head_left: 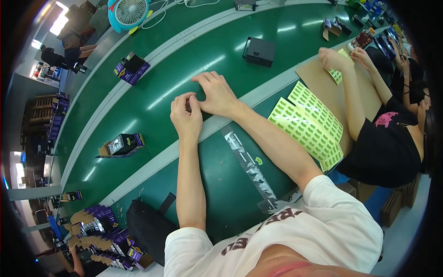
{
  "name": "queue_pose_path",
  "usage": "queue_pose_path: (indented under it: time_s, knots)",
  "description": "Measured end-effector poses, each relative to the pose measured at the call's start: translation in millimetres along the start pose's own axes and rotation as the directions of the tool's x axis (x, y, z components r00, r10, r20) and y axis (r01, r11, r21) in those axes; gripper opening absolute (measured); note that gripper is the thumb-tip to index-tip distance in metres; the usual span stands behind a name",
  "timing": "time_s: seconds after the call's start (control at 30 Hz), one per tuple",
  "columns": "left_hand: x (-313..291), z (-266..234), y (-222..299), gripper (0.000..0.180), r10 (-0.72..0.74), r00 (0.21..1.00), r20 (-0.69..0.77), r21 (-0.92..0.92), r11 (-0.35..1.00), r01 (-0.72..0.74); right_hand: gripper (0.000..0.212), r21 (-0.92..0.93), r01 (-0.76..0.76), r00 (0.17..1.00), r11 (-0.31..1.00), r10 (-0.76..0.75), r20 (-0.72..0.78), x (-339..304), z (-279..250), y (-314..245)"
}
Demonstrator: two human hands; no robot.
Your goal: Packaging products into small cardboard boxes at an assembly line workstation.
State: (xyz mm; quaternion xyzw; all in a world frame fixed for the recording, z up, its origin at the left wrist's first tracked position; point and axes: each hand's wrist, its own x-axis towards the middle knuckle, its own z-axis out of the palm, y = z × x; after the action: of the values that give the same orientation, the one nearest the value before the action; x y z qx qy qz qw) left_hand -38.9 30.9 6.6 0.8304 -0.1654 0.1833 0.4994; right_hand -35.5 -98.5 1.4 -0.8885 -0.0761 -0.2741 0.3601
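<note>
My left hand (187, 113) is at the near rim of the green conveyor belt (184, 69). Its fingers curl toward the thumb around a dark gap, and I cannot make out whether anything is inside. Beside it, my right hand (216, 96) reaches over the belt with fingers stretched and bent a little, holding nothing visible. The two hands meet or nearly meet at the thumbs. Farther along the belt lies a black box-shaped device (259, 51). An open purple carton with a black device (123, 145) sits on the belt left of my hands.
Yellow-green sticker sheets (307, 124) lie right of my right forearm. A strip of clear tape (249, 164) and a black bag (145, 226) are near me. At right, a co-worker's hand (337, 60) is by another sheet. A turquoise fan (130, 13) stands across the belt.
</note>
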Motion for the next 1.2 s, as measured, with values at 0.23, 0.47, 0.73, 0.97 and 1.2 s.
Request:
queue_pose_path:
  time_s: [0.23,0.47,0.73,0.97,1.2]
  knots:
    - [-6,-2,0,0.009,-0.156,0.986,0.063,-0.077,0.984,0.16,0.048,0.031,0.089,0.995,0.996,-0.09,0.042,-7,2,2]
    - [-1,-2,5,0.012,-0.097,0.994,0.054,-0.162,0.981,0.105,0.047,0.036,0.163,0.986,0.986,-0.164,0.033,-2,-1,-1]
    - [-4,-1,0,0.012,-0.07,0.998,-0.002,-0.157,0.985,0.069,0.061,-0.002,0.239,0.964,0.971,-0.237,-0.117,-1,0,-2]
    - [2,-2,-15,0.021,-0.152,0.964,-0.219,-0.228,0.968,0.101,0.078,-0.196,-0.047,0.861,0.979,-0.06,-0.506,16,-13,12]
    - [-1,-2,-9,0.026,-0.251,0.957,-0.146,-0.292,0.935,0.201,0.087,-0.398,-0.222,0.891,0.89,0.02,-0.454,15,-15,18]
